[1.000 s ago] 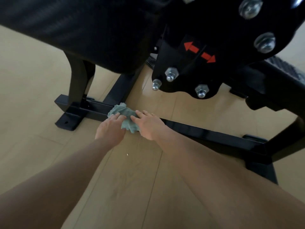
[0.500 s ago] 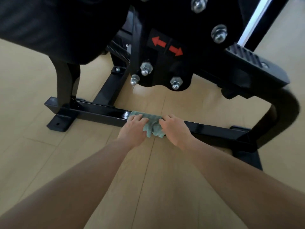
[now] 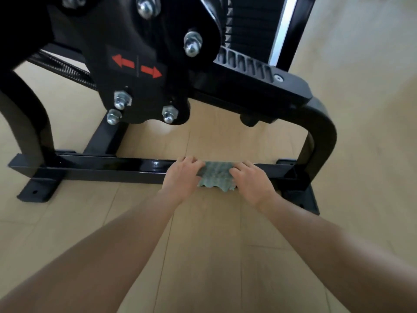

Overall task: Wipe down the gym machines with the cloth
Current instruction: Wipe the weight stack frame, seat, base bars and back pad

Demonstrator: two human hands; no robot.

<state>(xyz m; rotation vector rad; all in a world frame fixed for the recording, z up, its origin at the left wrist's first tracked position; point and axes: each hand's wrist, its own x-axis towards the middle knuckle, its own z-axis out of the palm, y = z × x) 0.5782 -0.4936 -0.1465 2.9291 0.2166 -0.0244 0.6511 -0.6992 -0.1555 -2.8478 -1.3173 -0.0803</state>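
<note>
light: soft, even | glare: base bar (image 3: 155,164) | edges: bent, blurred

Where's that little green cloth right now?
In the head view, the cloth lies draped over the machine's low black base bar, right of centre, gripped between the left hand and right hand, near the curved leg.

Floor (image 3: 203,263): pale beige wood-look planks running away from the viewer. Seams (image 3: 160,279): thin dark lines between planks, with short cross joints. Light: soft and even; faint glossy patch (image 3: 168,130) on the boards.
</note>
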